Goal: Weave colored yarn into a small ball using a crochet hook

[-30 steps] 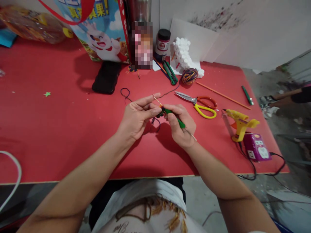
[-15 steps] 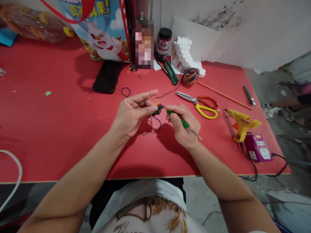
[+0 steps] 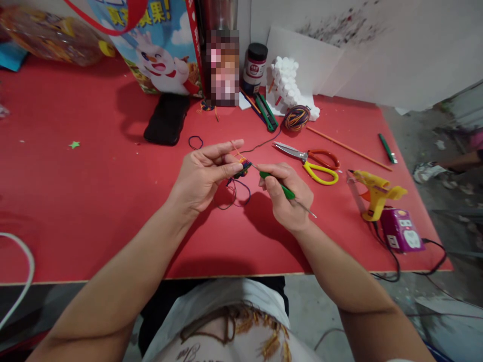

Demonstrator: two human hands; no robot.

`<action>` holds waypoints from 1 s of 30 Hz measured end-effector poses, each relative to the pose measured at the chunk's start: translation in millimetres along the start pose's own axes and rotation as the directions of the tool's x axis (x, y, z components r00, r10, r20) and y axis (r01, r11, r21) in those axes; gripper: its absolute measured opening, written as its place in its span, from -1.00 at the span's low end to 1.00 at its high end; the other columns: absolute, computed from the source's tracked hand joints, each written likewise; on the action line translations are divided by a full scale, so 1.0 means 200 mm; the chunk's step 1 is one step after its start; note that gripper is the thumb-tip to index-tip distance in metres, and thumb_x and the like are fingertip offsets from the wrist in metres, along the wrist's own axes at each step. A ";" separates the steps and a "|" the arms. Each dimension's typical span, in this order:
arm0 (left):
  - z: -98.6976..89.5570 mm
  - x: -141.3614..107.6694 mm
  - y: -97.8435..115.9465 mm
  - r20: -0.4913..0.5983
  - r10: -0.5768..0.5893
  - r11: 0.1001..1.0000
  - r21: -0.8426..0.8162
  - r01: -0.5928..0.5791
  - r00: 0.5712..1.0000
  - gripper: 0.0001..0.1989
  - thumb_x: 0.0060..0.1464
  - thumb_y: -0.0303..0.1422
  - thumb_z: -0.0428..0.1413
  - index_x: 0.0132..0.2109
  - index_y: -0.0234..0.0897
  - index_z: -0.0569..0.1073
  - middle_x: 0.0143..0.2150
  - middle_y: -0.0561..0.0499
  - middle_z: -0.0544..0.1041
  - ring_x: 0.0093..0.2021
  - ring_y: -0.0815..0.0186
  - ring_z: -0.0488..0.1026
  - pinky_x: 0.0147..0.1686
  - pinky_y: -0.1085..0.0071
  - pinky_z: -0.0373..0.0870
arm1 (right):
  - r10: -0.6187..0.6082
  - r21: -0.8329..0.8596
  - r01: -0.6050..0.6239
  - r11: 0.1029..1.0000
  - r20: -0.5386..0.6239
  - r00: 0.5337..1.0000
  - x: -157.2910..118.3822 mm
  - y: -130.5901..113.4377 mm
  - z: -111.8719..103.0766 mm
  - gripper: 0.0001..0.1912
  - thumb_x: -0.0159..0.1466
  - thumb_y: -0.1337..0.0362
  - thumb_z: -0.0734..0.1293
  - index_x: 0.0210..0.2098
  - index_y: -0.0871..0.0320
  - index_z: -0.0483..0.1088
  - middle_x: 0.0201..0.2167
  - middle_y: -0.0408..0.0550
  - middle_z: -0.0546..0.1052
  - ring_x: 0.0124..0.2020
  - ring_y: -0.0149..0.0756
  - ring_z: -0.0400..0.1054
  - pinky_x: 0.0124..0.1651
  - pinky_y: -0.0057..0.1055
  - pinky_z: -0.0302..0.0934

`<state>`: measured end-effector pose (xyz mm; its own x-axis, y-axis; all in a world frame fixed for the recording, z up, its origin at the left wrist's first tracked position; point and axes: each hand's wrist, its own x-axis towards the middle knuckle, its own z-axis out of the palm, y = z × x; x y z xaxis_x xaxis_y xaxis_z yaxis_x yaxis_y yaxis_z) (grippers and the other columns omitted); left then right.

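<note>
My left hand (image 3: 204, 173) pinches a small multicoloured piece of crochet (image 3: 244, 168) between thumb and fingers, and a strand of orange yarn runs over its raised index finger. In my right hand (image 3: 289, 193) is a crochet hook (image 3: 287, 191) with a green handle, its fingers closed round it. The hook's thin front end meets the crochet's right edge; a second metal end sticks out behind the hand. Loose dark yarn (image 3: 243, 201) loops below the piece. A variegated yarn ball (image 3: 297, 118) lies farther back, its strand leading toward my left hand.
Scissors (image 3: 320, 166) lie right of my hands on the red table (image 3: 94, 211). Beyond them are an orange stick (image 3: 350, 149) and a yellow glue gun (image 3: 375, 193) with a cable. A black phone (image 3: 166, 119), a green cutter (image 3: 266, 112) and a dark-lidded jar (image 3: 255, 68) stand or lie at the back.
Both hands stay nearly in place. The crochet piece has shifted very slightly left, and the right hand with the hook slightly right.
</note>
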<state>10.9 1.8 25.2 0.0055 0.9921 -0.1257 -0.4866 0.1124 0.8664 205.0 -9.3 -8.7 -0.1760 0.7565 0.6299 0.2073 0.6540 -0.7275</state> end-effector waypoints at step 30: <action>-0.12 0.04 0.09 0.139 -0.013 0.991 0.130 -0.005 0.990 -0.64 -0.26 -0.47 0.57 -0.21 -0.26 0.80 -0.22 -0.11 0.77 -0.33 0.34 0.65 -0.31 0.50 0.63 | -0.019 0.096 0.008 0.995 0.115 0.993 0.04 -0.05 -0.07 -0.79 0.51 0.28 0.38 0.05 0.07 0.64 -0.25 -0.04 0.70 -0.26 -0.27 0.56 -0.11 -0.23 0.45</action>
<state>-19.3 10.4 28.1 0.1329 0.9888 -0.0687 -0.3687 0.1136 0.9226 215.4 -9.7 6.5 -0.2892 0.7394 0.6080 0.1128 0.6570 -0.7454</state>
